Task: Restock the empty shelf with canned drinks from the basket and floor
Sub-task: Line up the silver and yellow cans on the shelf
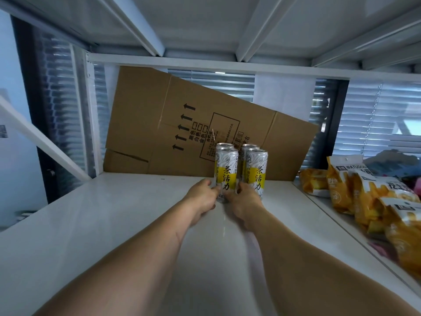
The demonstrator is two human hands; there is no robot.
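1. Nearest to the camera, two bare forearms reach forward over the white shelf (95,236), which is bare and wide on the left side up to its front edge.
2. The left hand (201,199) is at the low part of the front left can (226,173). Its fingers curl round the left side of this can near the base and seem to grip it.
3. The right hand (247,201) is between the two front cans, low down. Its fingers curl toward the base of the front right can (257,173); I cannot tell if they really hold this can or only touch it.
4. The cans stand upright on the shelf as a small square of four: two in front, and two back cans (237,147) just behind them, of which only the tops show. The front pair stands close together with a narrow gap.
5. To the right, past a thin edge line in the shelf, snack bags (364,192) lie in a heap, near the cans but apart from them.
6. Behind the cans, a flat cardboard sheet (182,124) leans tilted against the back of the shelf. Free shelf room stays to the left of the cans along its lower edge.
7. Above, the white underside of the upper shelf (205,23) with its ribs closes the space.
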